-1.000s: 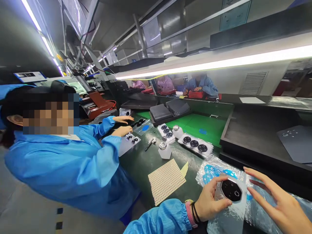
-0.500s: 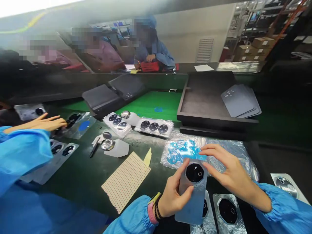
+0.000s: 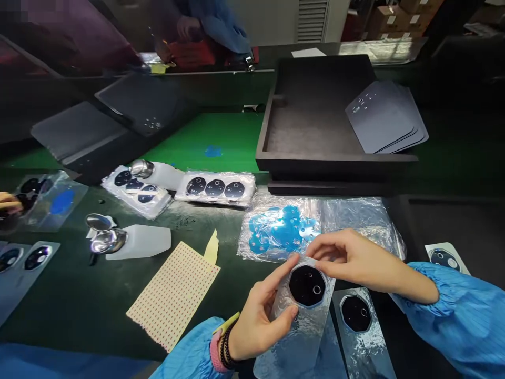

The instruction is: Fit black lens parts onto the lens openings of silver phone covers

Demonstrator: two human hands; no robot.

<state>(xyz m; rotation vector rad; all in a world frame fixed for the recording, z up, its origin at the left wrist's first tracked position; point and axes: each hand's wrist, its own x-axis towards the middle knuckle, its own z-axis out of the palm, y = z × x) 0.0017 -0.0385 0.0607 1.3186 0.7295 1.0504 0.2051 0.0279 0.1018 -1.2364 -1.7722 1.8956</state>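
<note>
My left hand (image 3: pixel 262 310) grips a silvery-blue phone back cover (image 3: pixel 292 339) by its left side, thumb on its face below the black octagonal camera window. My right hand (image 3: pixel 347 260) has its fingers bent at the cover's upper right corner, thumb against the edge. Whether a small piece of film is between those fingertips I cannot tell. Just beyond the cover's top edge lies a clear bag with blue round film pieces (image 3: pixel 284 229). A second cover (image 3: pixel 365 337) with a black camera window rests to the right, below my right wrist.
A sheet of small red-marked stickers (image 3: pixel 173 297) lies left of my hands. Behind it are a white pump bottle (image 3: pixel 144 242) and packs of black camera lens pieces (image 3: pixel 215 189). A black tray (image 3: pixel 315 155) holds grey panels (image 3: pixel 384 121). A co-worker's hand (image 3: pixel 10 202) shows at far left.
My view has tilted down and turned right. My right hand has come in closer to the cover's top right corner, its fingers more bent. My left hand still holds the cover.
</note>
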